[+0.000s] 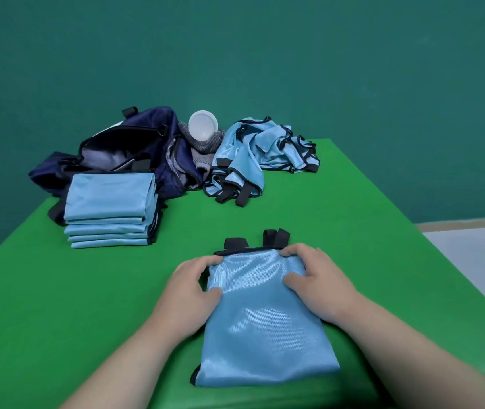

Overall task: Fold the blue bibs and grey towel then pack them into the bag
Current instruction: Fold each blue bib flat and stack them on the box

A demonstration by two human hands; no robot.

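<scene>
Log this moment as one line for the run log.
left hand: grips bib far-left corner | right hand: grips far-right corner | folded stack: by open bag | unfolded pile: far right

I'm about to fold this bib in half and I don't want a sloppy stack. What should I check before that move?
1. Left hand and right hand both grip the far end of the bib: ok.
2. Bib lies flat, with no big creases: ok.
3. Black straps tucked inside: not ok, they stick out past the far edge.
4. Stack of folded bibs even enough to take another: ok.
5. Bag open for packing: ok.
6. Grey towel free to fold: not ok, a white cup lies on it.
</scene>
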